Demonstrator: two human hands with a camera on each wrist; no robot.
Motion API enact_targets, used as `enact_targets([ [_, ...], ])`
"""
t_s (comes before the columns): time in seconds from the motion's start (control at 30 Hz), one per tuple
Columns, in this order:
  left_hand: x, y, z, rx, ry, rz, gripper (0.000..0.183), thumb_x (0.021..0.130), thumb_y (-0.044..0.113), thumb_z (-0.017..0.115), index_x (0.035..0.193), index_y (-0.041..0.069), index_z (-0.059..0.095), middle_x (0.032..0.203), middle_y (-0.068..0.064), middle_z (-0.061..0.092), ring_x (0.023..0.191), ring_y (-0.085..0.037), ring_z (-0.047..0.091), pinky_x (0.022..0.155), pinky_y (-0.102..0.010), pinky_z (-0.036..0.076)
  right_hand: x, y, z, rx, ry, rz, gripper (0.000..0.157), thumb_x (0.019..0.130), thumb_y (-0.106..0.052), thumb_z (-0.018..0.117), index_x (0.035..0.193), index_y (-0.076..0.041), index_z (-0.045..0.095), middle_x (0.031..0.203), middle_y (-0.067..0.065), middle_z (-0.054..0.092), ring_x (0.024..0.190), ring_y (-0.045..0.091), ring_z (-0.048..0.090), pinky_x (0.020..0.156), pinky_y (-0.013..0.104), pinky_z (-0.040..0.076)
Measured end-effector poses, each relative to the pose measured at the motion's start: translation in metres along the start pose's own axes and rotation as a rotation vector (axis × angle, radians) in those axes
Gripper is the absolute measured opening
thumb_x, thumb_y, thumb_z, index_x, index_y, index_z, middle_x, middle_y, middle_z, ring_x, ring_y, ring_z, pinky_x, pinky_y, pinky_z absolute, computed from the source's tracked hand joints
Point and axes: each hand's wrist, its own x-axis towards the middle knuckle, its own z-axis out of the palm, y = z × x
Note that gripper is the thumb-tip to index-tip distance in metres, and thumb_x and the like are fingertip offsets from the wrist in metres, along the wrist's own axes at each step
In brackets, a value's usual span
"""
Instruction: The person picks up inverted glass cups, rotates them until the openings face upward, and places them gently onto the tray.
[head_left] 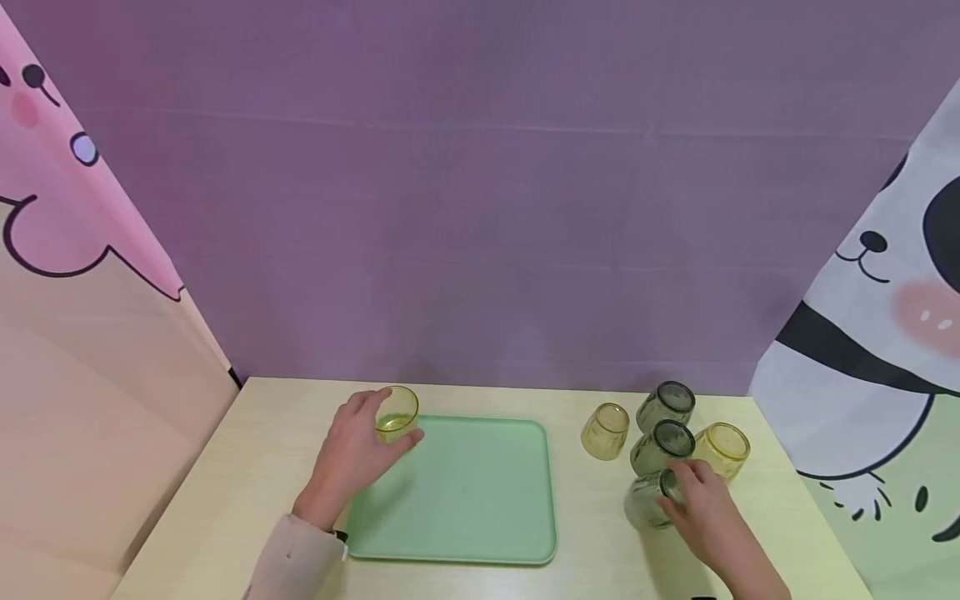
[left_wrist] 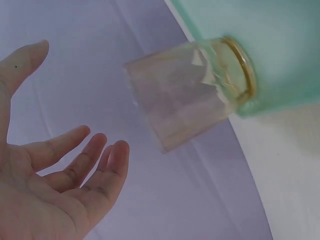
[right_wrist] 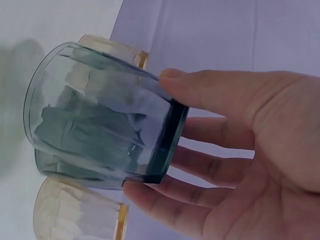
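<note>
A yellow glass (head_left: 394,423) stands mouth up at the far left corner of the green tray (head_left: 457,492). My left hand (head_left: 352,446) is beside it, thumb and fingers spread. In the left wrist view a gap shows between those fingers (left_wrist: 107,170) and the yellow glass (left_wrist: 175,95). My right hand (head_left: 708,517) holds a grey-green glass (head_left: 647,502), upside down, by its thick base. In the right wrist view the thumb and fingertips pinch the base of this grey-green glass (right_wrist: 100,115), and its mouth faces the table.
Behind the held glass stand two more upside-down grey-green glasses (head_left: 660,446) (head_left: 663,406). Upside-down yellow glasses stand left (head_left: 604,433) and right (head_left: 723,448) of them. A purple cloth (head_left: 480,208) hangs behind the table (head_left: 585,517), with printed cloths at both sides.
</note>
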Motion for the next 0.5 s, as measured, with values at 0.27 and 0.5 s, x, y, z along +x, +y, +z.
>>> enact_targets([
  [0.27,-0.014,0.019,0.0,-0.05,-0.006,0.015,0.076,0.082,0.047,0.08,0.141,0.006,0.054,0.142,-0.016,0.048,0.129,-0.041,0.045,0.1,-0.058,0.043,0.005,-0.009,0.005,0.026,0.049,-0.098,0.057,0.063,0.004,0.091,0.112,0.01,0.062,0.1,0.02,0.058,0.087,0.036,0.061,0.07,0.049,0.055],
  [0.5,-0.021,0.025,0.004,-0.07,-0.004,0.042,0.075,0.081,0.045,0.082,0.14,0.007,0.056,0.14,-0.012,0.052,0.128,-0.037,0.048,0.1,-0.055,0.044,0.009,-0.022,0.004,0.108,-0.004,-0.064,0.052,0.071,-0.001,0.088,0.117,0.005,0.064,0.11,0.013,0.06,0.099,0.03,0.061,0.077,0.049,0.054],
])
